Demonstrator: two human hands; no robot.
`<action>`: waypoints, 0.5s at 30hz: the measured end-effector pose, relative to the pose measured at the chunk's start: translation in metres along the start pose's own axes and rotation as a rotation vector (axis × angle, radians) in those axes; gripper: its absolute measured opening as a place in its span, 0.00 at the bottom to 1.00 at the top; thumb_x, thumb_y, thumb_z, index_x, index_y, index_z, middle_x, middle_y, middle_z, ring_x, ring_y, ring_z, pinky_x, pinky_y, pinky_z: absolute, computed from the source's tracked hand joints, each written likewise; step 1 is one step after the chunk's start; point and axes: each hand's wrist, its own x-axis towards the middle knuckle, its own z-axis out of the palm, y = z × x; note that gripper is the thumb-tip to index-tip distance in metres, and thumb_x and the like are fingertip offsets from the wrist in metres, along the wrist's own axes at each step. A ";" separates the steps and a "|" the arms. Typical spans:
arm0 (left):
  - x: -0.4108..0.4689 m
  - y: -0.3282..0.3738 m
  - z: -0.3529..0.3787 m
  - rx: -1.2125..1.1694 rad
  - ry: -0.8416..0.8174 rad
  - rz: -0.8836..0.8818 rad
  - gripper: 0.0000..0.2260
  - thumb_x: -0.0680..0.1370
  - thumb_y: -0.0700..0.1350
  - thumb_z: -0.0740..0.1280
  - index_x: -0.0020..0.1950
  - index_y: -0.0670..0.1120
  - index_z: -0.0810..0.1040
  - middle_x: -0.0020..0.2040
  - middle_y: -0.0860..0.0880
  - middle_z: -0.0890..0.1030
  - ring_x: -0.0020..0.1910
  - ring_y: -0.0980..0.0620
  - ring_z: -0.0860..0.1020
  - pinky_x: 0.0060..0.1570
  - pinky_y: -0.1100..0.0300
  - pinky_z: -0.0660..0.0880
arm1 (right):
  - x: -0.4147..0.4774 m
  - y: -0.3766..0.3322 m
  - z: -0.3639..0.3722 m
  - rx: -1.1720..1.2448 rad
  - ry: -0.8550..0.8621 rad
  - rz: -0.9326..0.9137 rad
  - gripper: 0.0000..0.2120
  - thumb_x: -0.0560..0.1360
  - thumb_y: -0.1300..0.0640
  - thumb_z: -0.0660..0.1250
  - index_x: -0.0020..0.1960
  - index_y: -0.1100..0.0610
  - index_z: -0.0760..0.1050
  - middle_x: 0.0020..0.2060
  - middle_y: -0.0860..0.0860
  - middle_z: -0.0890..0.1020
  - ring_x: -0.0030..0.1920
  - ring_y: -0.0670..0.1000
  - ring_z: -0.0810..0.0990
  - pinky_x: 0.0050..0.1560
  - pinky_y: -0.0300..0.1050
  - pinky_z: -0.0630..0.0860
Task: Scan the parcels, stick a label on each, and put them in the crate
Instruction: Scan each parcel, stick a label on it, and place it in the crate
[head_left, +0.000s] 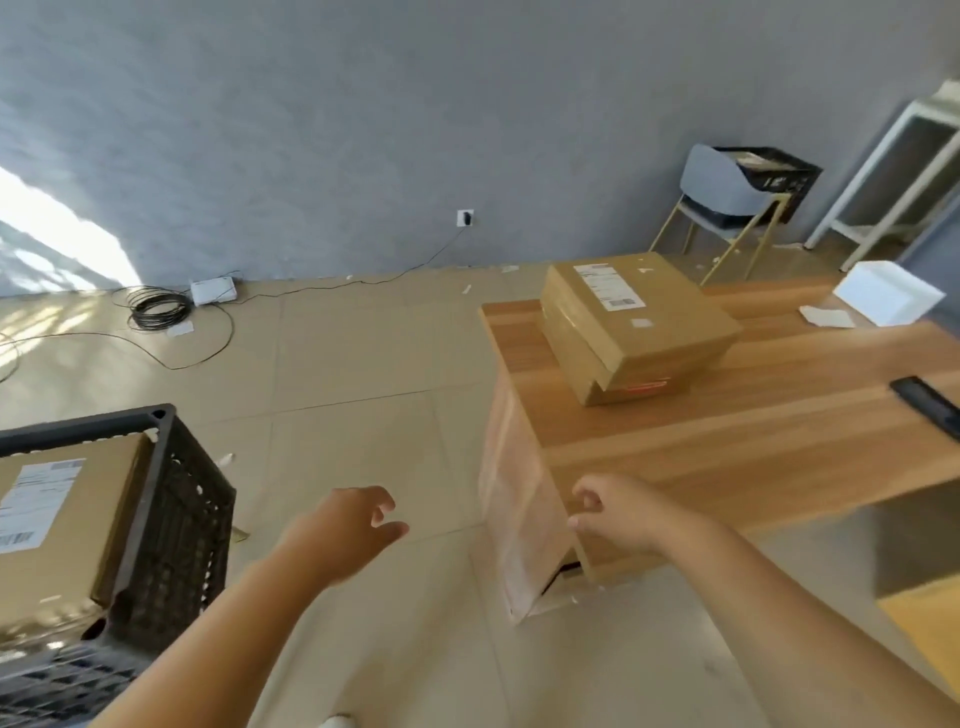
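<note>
Hands empty and apart: my left hand (353, 525) hangs with fingers spread, and my right hand (613, 514) is loosely curled on nothing. The stacked parcels (639, 322) lie on the table (727, 447), ahead and to the right of both hands and nearer the right one. The top box seems to run lengthwise away from me. The crate (166, 431), with a labelled parcel (62, 519) inside, sits left of my left hand.

Wooden table (727, 447): stacked parcels (636, 327).
</note>
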 end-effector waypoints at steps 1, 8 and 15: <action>0.002 0.019 0.010 -0.001 -0.010 0.018 0.16 0.75 0.59 0.64 0.60 0.54 0.75 0.54 0.55 0.79 0.48 0.55 0.77 0.53 0.58 0.74 | -0.008 0.021 -0.004 0.016 0.011 0.025 0.22 0.74 0.44 0.67 0.65 0.51 0.71 0.59 0.48 0.77 0.54 0.48 0.75 0.52 0.44 0.73; 0.029 0.130 0.055 -0.073 -0.069 0.117 0.16 0.75 0.59 0.64 0.59 0.54 0.76 0.53 0.56 0.79 0.49 0.56 0.77 0.53 0.58 0.75 | -0.037 0.132 -0.043 0.052 0.181 0.188 0.21 0.76 0.43 0.64 0.65 0.51 0.71 0.58 0.47 0.77 0.53 0.47 0.76 0.52 0.44 0.73; 0.103 0.205 0.054 -0.253 -0.002 0.190 0.11 0.75 0.56 0.66 0.54 0.54 0.79 0.45 0.59 0.78 0.45 0.61 0.76 0.41 0.68 0.68 | -0.001 0.194 -0.099 0.082 0.331 0.277 0.16 0.76 0.43 0.64 0.59 0.49 0.73 0.51 0.44 0.78 0.49 0.47 0.77 0.48 0.44 0.74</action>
